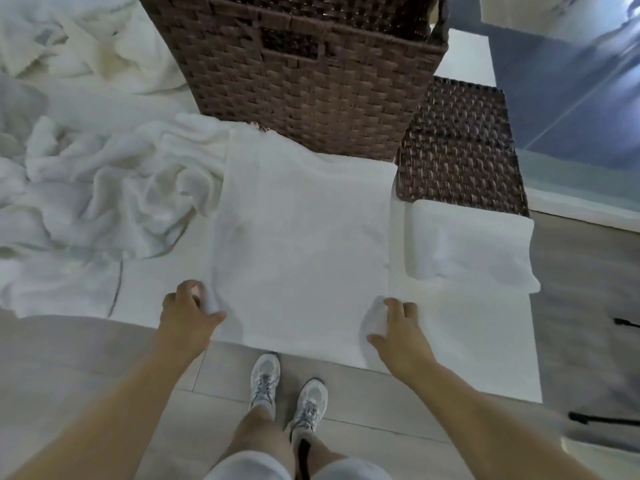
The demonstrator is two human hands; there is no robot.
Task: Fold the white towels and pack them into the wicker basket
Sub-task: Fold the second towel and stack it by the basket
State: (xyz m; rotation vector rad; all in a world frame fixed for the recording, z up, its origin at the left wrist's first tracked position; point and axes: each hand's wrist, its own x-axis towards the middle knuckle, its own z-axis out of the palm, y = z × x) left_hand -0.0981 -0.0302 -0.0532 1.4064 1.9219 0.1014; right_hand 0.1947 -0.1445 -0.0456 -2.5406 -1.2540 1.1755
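At the table's [467, 358] near edge a flat towel [301, 237] lies, its far end against the basket [311, 81]. Left hand [188, 317] pinches its near left corner, right hand [398, 330] its near right corner. A folded towel [471, 247] sits by the right edge, a crumpled heap [104, 188] at left.

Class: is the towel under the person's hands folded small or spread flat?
Spread flat: the towel lies as one broad sheet, both hands gripping its near corners.

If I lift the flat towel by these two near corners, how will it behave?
Probably floppy: the flat towel bunches where the left hand and right hand pinch it. Its far edge, against the wicker basket, would likely drag. It looks thin, so probably light.
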